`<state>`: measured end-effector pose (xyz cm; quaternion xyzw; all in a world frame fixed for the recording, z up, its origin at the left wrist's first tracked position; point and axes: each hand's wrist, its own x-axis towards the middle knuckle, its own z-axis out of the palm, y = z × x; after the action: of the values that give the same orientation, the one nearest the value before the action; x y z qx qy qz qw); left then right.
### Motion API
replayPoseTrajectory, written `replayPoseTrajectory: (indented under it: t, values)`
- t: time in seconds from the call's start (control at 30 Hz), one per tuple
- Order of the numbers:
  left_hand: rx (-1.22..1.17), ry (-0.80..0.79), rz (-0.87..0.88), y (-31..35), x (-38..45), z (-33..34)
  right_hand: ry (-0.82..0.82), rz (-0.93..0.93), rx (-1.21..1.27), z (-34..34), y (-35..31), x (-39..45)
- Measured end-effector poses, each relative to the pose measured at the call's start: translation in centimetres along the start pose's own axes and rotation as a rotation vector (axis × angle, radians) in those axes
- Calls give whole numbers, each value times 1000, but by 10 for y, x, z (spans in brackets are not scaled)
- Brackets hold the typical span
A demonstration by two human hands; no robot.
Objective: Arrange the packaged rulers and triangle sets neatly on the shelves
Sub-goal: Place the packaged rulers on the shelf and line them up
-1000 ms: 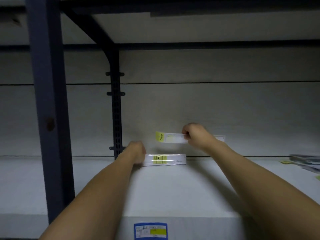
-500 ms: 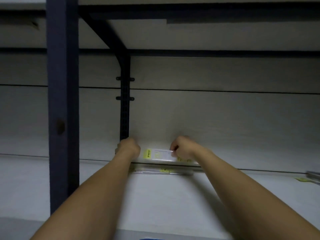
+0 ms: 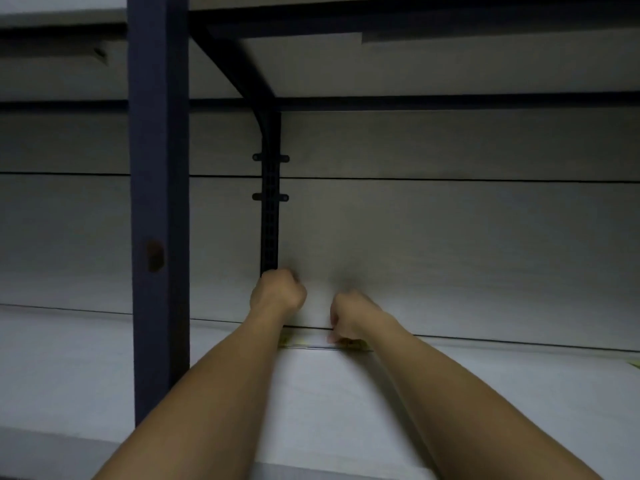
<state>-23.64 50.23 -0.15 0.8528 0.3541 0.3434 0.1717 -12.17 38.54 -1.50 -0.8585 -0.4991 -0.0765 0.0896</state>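
A thin stack of packaged rulers (image 3: 313, 344) with yellow labels lies flat against the back wall of the white shelf (image 3: 104, 368), seen almost edge-on. My right hand (image 3: 349, 318) reaches down onto the right part of the stack, its fingertips curled on the top pack. My left hand (image 3: 278, 294) hovers as a curled fist just above the stack's left end, close to the back wall, with nothing visible in it. Both forearms hide parts of the stack.
A dark blue upright post (image 3: 157, 202) stands at the front left. A black slotted bracket rail (image 3: 270, 220) runs up the back wall just behind my left hand. The upper shelf's underside hangs overhead. A yellow-labelled item (image 3: 635, 363) peeks in at the right edge.
My right hand has brought the yellow-labelled ruler pack leftward and down onto the pack lying at the back wall. My left hand has let go of that lying pack and risen. The camera moved closer.
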Motion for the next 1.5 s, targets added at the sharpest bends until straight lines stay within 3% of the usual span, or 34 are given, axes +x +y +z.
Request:
replayPoseTrajectory:
  t: [0.23,0.63,0.93,1.13,1.5]
  values:
    - [14,-151,250,14,-1,17,154,-17,47,-27,34,-16]
    - [148,-300,491,89,-25,47,186,206,57,-47,127,-101]
    - [17,-281,655,171,-69,60,227,37,52,-77,215,-169]
    - [5,-249,674,218,-114,70,241,-42,98,-86,276,-218]
    - [-2,-306,847,277,-164,92,338,-143,150,-97,299,-281]
